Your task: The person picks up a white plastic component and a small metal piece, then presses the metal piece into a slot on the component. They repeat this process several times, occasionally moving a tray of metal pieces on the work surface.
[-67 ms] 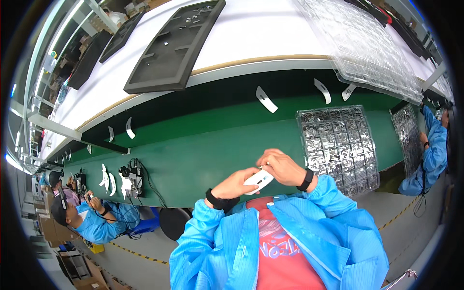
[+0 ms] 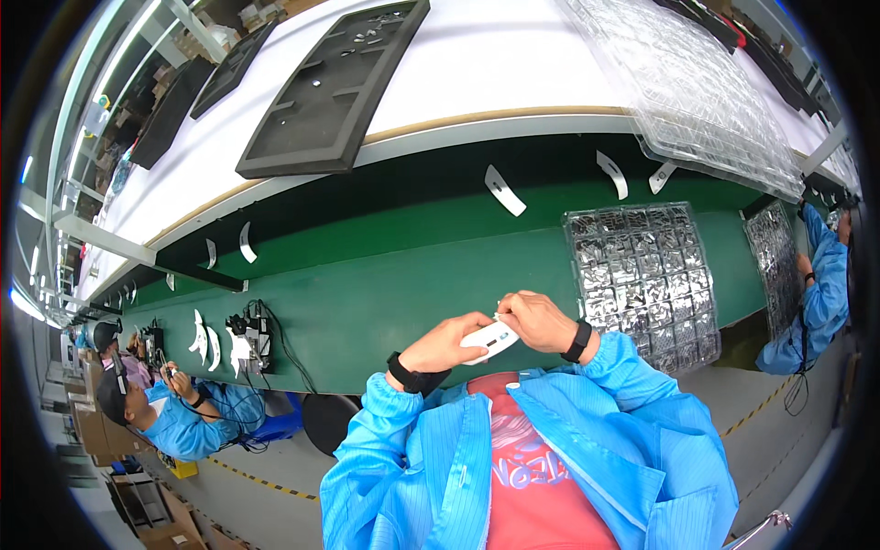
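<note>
In my left hand [image 2: 446, 343] I hold a small white plastic casing [image 2: 491, 343] with rounded edges and small dark slots in its face. My right hand [image 2: 534, 320] has its thumb and fingers pinched together at the casing's upper end. Whatever tiny piece sits between those fingertips is too small to name. Both hands are over the near edge of the green bench [image 2: 403, 293], in front of my body. Right of them lies a clear compartment tray [image 2: 646, 284] filled with shiny silver-and-dark parts.
White curved pieces [image 2: 505, 191] are spread along the bench. A black device with cables [image 2: 250, 337] stands at left. On the raised white shelf [image 2: 495, 64] are a dark foam tray [image 2: 321, 101] and stacked clear trays [image 2: 706, 92]. Co-workers [image 2: 188, 412] sit on both sides.
My right hand has come down slightly, its fingers now closing nearer to the casing's upper end. The left hand has kept its hold, with the casing turned a little.
</note>
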### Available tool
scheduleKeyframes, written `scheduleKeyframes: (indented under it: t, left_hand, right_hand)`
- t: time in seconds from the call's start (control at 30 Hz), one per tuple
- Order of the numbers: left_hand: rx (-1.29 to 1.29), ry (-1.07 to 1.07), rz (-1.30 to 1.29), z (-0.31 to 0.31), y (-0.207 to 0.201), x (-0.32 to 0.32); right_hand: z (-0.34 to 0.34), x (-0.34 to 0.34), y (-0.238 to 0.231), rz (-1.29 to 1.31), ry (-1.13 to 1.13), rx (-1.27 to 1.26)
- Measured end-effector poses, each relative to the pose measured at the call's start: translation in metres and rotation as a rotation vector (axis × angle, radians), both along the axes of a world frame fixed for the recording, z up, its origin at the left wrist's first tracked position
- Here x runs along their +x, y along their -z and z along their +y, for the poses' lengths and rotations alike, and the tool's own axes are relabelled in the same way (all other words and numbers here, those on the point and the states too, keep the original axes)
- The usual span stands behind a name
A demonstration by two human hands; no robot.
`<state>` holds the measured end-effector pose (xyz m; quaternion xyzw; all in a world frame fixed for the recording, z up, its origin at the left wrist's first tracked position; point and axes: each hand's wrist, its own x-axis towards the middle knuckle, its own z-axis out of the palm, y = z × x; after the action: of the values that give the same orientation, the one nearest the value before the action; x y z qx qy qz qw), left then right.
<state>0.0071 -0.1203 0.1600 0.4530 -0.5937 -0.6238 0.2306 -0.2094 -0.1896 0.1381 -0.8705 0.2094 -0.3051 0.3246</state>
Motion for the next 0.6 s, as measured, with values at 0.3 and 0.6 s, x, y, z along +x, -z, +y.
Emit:
scheduleKeyframes:
  t: [0.3,0.6]
  left_hand:
    - [-0.270,-0.832,0.050,0.017,-0.004,-0.051]
    - [0.065,-0.770,0.694,-0.010,0.028,-0.062]
  right_hand:
    - [-0.001,0.009,0.052,-0.404,0.596,0.664]
    - [0.006,0.002,0.016,-0.427,0.321,0.898]
